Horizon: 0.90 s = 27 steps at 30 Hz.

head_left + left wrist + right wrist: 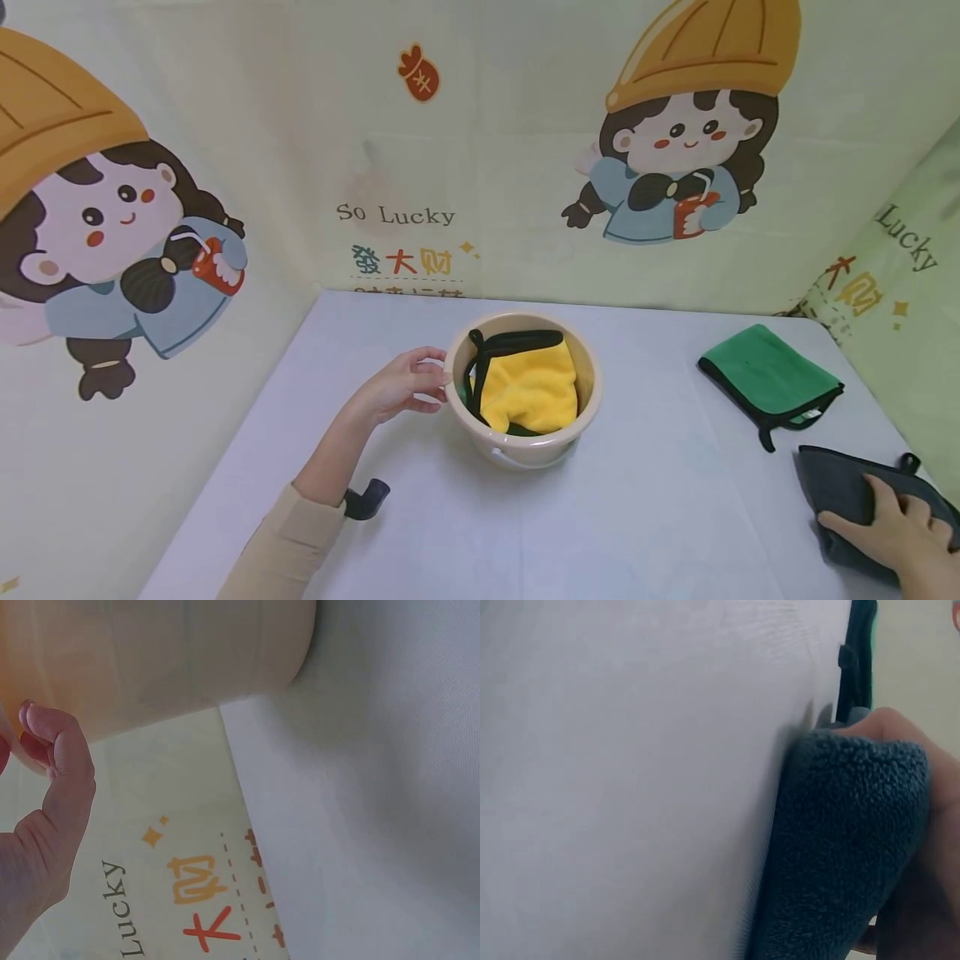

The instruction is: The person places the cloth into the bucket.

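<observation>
A beige bucket point(588, 408) stands upright on the white table. Inside it lies a yellow cloth point(528, 383) with black edging and a loop. At the bucket's left rim, my left hand point(408, 383) pinches the edge; its curled fingers point(64, 742) show against the rim in the left wrist view. Far to the right, my right hand point(896, 525) grips a folded dark blue-grey cloth point(836, 483), thumb and fingers spread over it. The right wrist view shows the fluffy side of that cloth point(840, 840) bunched up in the hand.
A folded green cloth point(772, 371) with black trim lies at the table's right, just behind the blue-grey one. The bucket's white handle point(532, 458) hangs down in front. A printed backdrop point(517, 167) rises behind the table point(645, 517).
</observation>
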Tool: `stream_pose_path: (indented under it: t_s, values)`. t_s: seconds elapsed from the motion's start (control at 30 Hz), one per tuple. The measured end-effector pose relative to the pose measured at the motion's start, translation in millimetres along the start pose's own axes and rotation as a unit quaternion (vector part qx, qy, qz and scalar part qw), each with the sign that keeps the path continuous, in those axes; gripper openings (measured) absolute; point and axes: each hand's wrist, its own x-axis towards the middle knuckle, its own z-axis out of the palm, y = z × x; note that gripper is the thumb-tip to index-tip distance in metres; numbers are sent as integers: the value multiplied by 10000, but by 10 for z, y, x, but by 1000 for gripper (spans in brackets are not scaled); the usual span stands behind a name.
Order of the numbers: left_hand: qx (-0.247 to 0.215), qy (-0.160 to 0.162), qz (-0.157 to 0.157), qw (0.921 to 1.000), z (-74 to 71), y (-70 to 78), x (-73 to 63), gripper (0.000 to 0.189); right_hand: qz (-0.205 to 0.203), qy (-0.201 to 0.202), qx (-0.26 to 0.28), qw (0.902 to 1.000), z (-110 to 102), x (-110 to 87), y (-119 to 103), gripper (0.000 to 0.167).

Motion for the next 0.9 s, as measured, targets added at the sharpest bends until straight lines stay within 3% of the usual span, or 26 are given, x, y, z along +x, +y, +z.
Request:
stream_pose_path:
  t_s: [0.3, 0.67, 0.9]
  values:
    - [61, 62, -22, 10000, -7, -15, 0, 45, -176, 18, -692, 9974, 11, 47, -38, 93]
    - [46, 97, -35, 9999, 3, 10, -8, 45, -176, 110, -970, 9951, 59, 193, -58, 72]
    - [47, 45, 17, 10000, -3, 6, -6, 45, -247, 288, -1046, 9938, 44, 148, -83, 64]
